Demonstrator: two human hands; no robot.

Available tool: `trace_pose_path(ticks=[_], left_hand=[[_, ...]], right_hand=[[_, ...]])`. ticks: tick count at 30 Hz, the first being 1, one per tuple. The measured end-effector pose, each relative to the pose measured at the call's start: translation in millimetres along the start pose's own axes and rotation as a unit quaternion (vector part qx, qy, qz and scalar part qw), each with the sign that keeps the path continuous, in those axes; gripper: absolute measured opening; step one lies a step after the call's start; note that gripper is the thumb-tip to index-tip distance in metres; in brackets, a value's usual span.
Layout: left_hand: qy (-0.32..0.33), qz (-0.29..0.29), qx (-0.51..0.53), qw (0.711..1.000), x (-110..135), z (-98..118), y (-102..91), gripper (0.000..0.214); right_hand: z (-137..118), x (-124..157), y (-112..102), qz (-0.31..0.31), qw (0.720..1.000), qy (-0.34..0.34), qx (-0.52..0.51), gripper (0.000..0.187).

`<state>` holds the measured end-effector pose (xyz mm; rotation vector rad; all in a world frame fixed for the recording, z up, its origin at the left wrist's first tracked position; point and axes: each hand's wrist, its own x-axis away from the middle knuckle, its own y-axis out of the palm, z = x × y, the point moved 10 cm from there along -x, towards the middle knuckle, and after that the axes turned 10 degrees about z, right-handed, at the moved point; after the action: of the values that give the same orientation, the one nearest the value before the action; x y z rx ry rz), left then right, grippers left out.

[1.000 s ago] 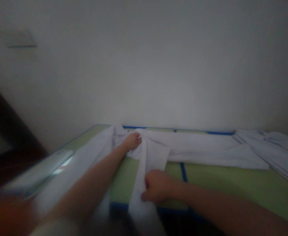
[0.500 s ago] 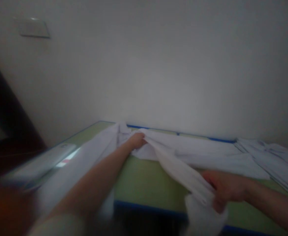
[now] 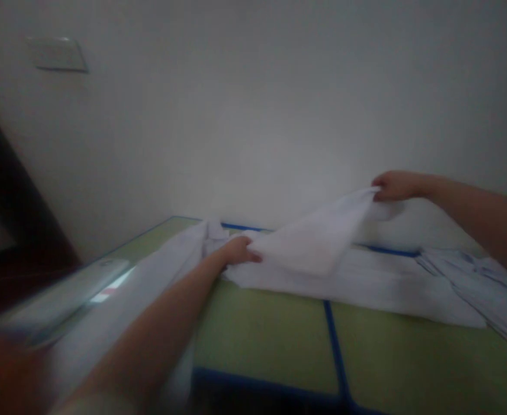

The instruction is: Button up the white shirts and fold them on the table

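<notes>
A white shirt (image 3: 378,288) lies folded in a long strip along the wall side of the green table. My right hand (image 3: 394,186), raised at the right, pinches the end of its sleeve (image 3: 318,236), which slants upward off the strip. At the strip's left end my left hand (image 3: 238,251) grips the fabric where the sleeve turns, fingers closed on the cloth. Another white garment (image 3: 166,259) is spread to the left, partly behind my left forearm. Blur hides the finer details of the cloth.
Folded white clothes (image 3: 487,276) are stacked at the right end. The green tabletop (image 3: 266,328) has blue edging and a blue seam. A pale flat object (image 3: 80,288) lies on the left. A plain wall (image 3: 279,115) rises directly behind, with a switch plate (image 3: 57,55).
My right hand has swung up and away from the near table edge, lifting the sleeve end toward the wall. My left hand has stayed at the fold.
</notes>
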<state>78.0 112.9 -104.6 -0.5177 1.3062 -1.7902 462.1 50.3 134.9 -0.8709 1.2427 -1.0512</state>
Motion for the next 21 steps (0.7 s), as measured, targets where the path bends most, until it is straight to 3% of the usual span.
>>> trace_pose_path(ticks=[2, 3, 5, 6, 8, 11, 14, 18, 21], left_hand=[[0.011, -0.022, 0.017, 1.0, 1.9, 2.2, 0.7, 0.058], [0.01, -0.028, 0.02, 0.999, 3.0, 2.2, 0.3, 0.059], [-0.009, -0.032, 0.017, 0.999, 5.0, -0.9, -1.5, 0.061], [-0.022, -0.03, 0.009, 0.999, 6.0, -3.0, -2.8, 0.063], [-0.039, -0.027, -0.013, 0.999, 7.5, -4.8, -4.4, 0.067], [-0.043, -0.03, -0.046, 0.998, 7.6, -3.4, -4.1, 0.073], [-0.049, -0.045, -0.047, 0.997, 6.5, -2.1, -3.1, 0.074], [-0.094, -0.101, -0.017, 0.99, 11.8, -11.2, -6.4, 0.085], [-0.112, -0.17, 0.018, 0.979, 25.0, -19.4, -9.2, 0.104]], right_hand=[[-10.8, -29.5, 11.7, 0.033, 0.998, 0.016, 0.052, 0.027], [-17.0, -40.0, 13.4, 0.079, 0.994, 0.033, 0.071, 0.03], [-33.9, -51.4, 21.3, 0.16, 0.98, 0.049, 0.104, 0.036], [-40.4, -54.6, 32.1, 0.167, 0.978, 0.057, 0.108, 0.039], [-43.0, -58.2, 66.4, 0.11, 0.986, 0.079, 0.1, 0.044], [-24.2, -46.2, 122.4, -0.032, 0.991, 0.111, 0.072, 0.05], [9.3, -7.1, 160.4, -0.127, 0.987, 0.092, 0.04, 0.045], [72.0, 90.9, 195.7, -0.245, 0.966, 0.072, -0.039, 0.044], [116.6, 164.4, 202.2, -0.246, 0.95, 0.098, -0.168, 0.051]])
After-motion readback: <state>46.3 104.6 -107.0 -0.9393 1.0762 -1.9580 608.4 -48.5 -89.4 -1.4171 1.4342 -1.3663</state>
